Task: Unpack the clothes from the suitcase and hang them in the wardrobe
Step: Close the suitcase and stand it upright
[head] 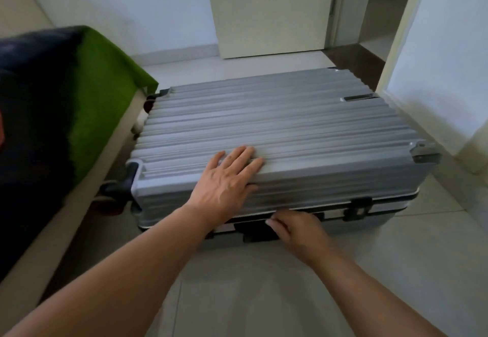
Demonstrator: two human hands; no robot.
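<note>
Grey ribbed hard shell fills the head view: the suitcase [303, 125] lies flat on the tiled floor [264, 297], lid down, directly under the left grip [228, 175]. That grip is spread, fingers straight and fanned on the lid's near edge, palm pressed flat to the ridges. Below and just to the right of it, the right grip [298, 231] sits at the front seam, fingers curled against a dark centre latch [253, 231], with one fingertip on the latch's top edge. Whether the fingers close round the latch I cannot tell, as the back of the hand hides them. A second dark latch [357, 209] sits on the same seam, farther right of the right grip and apart from it. Black wheels [116, 188] stick out from the case's end, left of the left grip. Beyond them stands a bed [105, 72] with a green and dark cover. A pale door [269, 11] stands past the far side of the case.
</note>
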